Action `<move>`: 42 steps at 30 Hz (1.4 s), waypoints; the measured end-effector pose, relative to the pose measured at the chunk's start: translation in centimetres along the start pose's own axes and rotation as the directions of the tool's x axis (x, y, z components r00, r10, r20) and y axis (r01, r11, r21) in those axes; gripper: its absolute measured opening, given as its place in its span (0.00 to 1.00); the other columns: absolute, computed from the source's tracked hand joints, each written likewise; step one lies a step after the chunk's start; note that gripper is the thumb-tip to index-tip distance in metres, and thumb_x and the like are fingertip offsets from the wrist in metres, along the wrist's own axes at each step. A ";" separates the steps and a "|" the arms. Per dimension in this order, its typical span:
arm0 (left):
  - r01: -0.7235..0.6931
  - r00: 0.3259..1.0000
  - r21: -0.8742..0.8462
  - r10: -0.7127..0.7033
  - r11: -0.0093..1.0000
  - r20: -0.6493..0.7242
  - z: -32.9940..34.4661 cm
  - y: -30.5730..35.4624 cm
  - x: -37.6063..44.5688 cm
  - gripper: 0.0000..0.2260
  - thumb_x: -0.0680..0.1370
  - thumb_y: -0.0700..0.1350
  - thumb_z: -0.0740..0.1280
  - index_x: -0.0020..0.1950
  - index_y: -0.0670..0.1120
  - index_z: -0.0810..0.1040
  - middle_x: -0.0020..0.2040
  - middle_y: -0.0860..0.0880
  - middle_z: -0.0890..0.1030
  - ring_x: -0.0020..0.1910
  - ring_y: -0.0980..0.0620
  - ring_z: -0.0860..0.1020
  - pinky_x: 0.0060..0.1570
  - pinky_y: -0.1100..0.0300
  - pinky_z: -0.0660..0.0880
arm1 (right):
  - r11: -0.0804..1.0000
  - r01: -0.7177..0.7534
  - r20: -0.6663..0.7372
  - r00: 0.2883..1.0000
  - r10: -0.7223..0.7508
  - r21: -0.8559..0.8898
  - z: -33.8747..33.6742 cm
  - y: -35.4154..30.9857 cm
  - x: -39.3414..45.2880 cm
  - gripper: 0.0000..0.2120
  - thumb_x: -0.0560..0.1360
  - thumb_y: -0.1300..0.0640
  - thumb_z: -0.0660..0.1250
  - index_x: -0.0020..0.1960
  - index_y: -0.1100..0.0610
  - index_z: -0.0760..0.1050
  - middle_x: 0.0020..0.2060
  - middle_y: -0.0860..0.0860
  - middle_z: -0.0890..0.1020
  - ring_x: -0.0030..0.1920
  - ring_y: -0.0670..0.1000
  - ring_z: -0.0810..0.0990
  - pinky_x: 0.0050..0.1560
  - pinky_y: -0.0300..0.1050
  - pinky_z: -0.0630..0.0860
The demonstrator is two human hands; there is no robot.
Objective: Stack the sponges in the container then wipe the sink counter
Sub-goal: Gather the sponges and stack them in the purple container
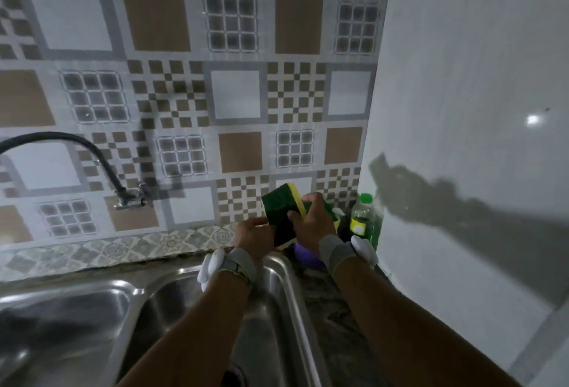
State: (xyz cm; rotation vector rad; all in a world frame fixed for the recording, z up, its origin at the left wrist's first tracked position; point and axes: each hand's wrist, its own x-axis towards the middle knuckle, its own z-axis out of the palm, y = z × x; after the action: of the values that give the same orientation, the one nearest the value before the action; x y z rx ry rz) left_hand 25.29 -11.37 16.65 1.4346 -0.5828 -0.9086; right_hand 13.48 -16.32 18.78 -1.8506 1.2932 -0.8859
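Head view has us holding the sponges [280, 212] upright between both grips, left hand [254, 237] and right hand [311, 220] clamped on, purple container [303, 253] just below, nearer the right.

Sink [92, 309] fills the lower left, its right rim [286, 288] running toward the back wall. Tap [77, 155] fixed on the tiled wall [184, 94] behind the sink, spout arching left. Counter [332, 303] lies as a narrow strip between the sink's right rim and the side wall [462, 78]. Bottle [362, 217] stands upright in the back right corner, just beside the side wall. Container [303, 252] sits on the counter left of the bottle (mostly hidden behind the wrists). Sponges [281, 212] held up above the container, between left hand [255, 237] and right hand [311, 221], in front of the tiled wall.
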 end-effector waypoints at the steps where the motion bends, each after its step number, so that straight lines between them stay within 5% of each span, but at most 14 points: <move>1: -0.014 1.000 0.048 0.014 0.999 -0.007 1.4 0.0 1.1 0.07 0.73 0.31 0.68 0.49 0.36 0.83 0.45 0.35 0.83 0.47 0.39 0.82 0.57 0.43 0.80 | 0.999 0.004 -0.023 1.000 -0.005 -0.043 -0.7 0.7 1.5 0.20 0.77 0.55 0.66 0.65 0.59 0.67 0.58 0.60 0.76 0.60 0.61 0.75 0.54 0.46 0.71; 4: 0.002 0.999 0.156 0.004 0.988 -0.036 5.3 -0.5 4.3 0.13 0.71 0.37 0.70 0.55 0.39 0.83 0.51 0.37 0.85 0.53 0.38 0.83 0.57 0.43 0.80 | 0.979 -0.021 -0.037 0.999 0.013 -0.204 -2.3 3.0 5.2 0.18 0.77 0.54 0.62 0.64 0.61 0.73 0.62 0.62 0.76 0.64 0.63 0.73 0.66 0.53 0.70; 9: 0.001 0.999 0.141 0.005 0.990 -0.041 10.6 -1.9 9.7 0.16 0.69 0.34 0.70 0.56 0.38 0.82 0.46 0.36 0.85 0.46 0.40 0.83 0.54 0.41 0.81 | 0.982 -0.027 -0.068 0.998 0.014 -0.190 -4.1 6.8 10.1 0.15 0.76 0.61 0.61 0.62 0.60 0.76 0.59 0.61 0.79 0.61 0.61 0.76 0.63 0.50 0.73; 14: 0.013 0.998 0.250 0.001 0.968 -0.059 12.3 -2.8 12.1 0.07 0.66 0.36 0.69 0.43 0.41 0.84 0.32 0.45 0.80 0.36 0.45 0.79 0.43 0.51 0.79 | 0.974 -0.012 -0.037 0.999 0.004 -0.227 -3.9 9.2 12.8 0.15 0.79 0.59 0.60 0.63 0.59 0.77 0.61 0.59 0.80 0.62 0.58 0.76 0.63 0.46 0.71; 18: 0.050 0.995 0.349 -0.016 0.936 -0.100 12.4 -2.7 11.8 0.10 0.70 0.36 0.69 0.30 0.48 0.78 0.32 0.48 0.80 0.38 0.47 0.79 0.48 0.47 0.82 | 0.968 -0.023 -0.044 0.999 0.012 -0.248 -3.3 9.6 13.0 0.13 0.79 0.59 0.60 0.59 0.60 0.79 0.57 0.59 0.81 0.58 0.58 0.78 0.55 0.41 0.72; 20: 0.037 0.994 0.355 0.003 0.934 -0.109 12.4 -2.3 11.4 0.04 0.69 0.39 0.69 0.40 0.47 0.83 0.39 0.46 0.82 0.41 0.47 0.80 0.49 0.51 0.81 | 0.961 -0.010 -0.047 0.999 -0.003 -0.276 -3.2 9.3 12.9 0.13 0.79 0.59 0.59 0.57 0.61 0.80 0.55 0.60 0.82 0.57 0.58 0.78 0.55 0.43 0.73; 23: 0.025 0.993 0.375 0.019 0.927 -0.115 11.9 -1.2 11.0 0.19 0.72 0.44 0.70 0.62 0.42 0.80 0.56 0.44 0.84 0.55 0.45 0.82 0.58 0.57 0.78 | 0.953 0.025 -0.053 0.998 -0.043 -0.301 -3.5 8.0 12.5 0.14 0.79 0.57 0.58 0.59 0.60 0.77 0.57 0.59 0.80 0.59 0.57 0.75 0.60 0.45 0.69; 26: 0.016 0.993 0.335 0.026 0.942 -0.119 10.9 0.5 10.0 0.20 0.73 0.43 0.70 0.65 0.42 0.79 0.59 0.41 0.83 0.57 0.41 0.82 0.59 0.51 0.79 | 0.953 0.048 -0.061 0.996 -0.069 -0.299 -3.8 6.0 12.0 0.15 0.79 0.56 0.59 0.62 0.58 0.76 0.60 0.58 0.78 0.62 0.57 0.74 0.65 0.47 0.68; 34: -0.055 0.980 0.295 0.109 0.954 -0.167 1.3 5.2 3.8 0.18 0.71 0.44 0.71 0.62 0.44 0.81 0.58 0.38 0.84 0.58 0.38 0.81 0.61 0.44 0.79 | 0.964 0.129 -0.013 0.991 -0.136 -0.231 -0.7 -2.3 5.3 0.16 0.78 0.54 0.61 0.64 0.55 0.74 0.64 0.57 0.75 0.64 0.57 0.74 0.65 0.48 0.70; 42: -0.138 0.974 0.365 0.192 0.921 -0.118 -14.9 6.0 -6.8 0.18 0.72 0.43 0.70 0.61 0.43 0.80 0.57 0.37 0.83 0.57 0.36 0.81 0.59 0.42 0.79 | 0.963 0.181 0.003 0.983 -0.184 -0.198 6.6 -10.9 -10.2 0.16 0.77 0.54 0.61 0.63 0.56 0.75 0.64 0.56 0.77 0.64 0.56 0.74 0.66 0.48 0.71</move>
State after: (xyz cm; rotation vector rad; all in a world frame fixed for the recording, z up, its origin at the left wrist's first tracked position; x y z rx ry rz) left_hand 34.62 2.23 22.39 1.7317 -0.7686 -0.5702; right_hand 21.46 -2.76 23.08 -2.1501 1.2739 -0.8948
